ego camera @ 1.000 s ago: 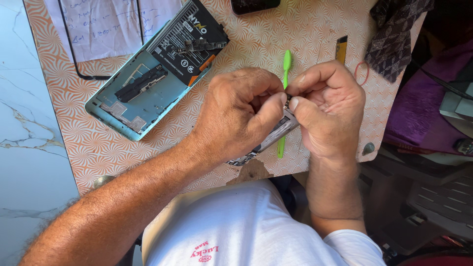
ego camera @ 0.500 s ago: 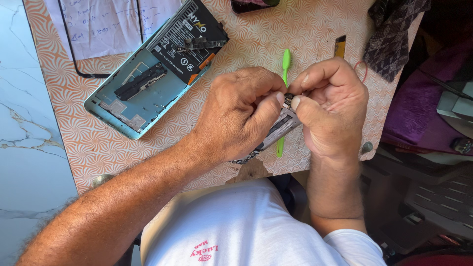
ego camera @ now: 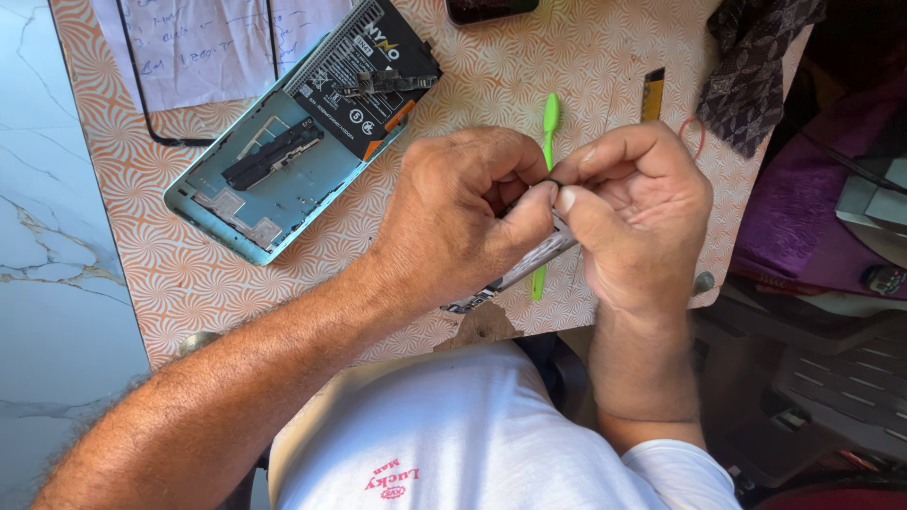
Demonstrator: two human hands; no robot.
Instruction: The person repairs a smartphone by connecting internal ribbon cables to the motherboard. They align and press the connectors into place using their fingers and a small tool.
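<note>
Seen from above, an opened phone frame [ego camera: 283,179] with its black battery [ego camera: 364,71] lies at the left of an orange patterned table [ego camera: 189,274], partly over a sheet of paper [ego camera: 198,47]. At centre, the left hand [ego camera: 463,222] curls closed, pinching a thin metallic strip-like part [ego camera: 529,264] against the right hand [ego camera: 642,217], whose thumb and forefinger grip the same part's upper end. A green plastic tool [ego camera: 548,123] lies just behind the hands. A dark patterned cloth [ego camera: 756,66] sits far right

Bright daylight, sharp focus, soft shadows, dim right edge.
</note>
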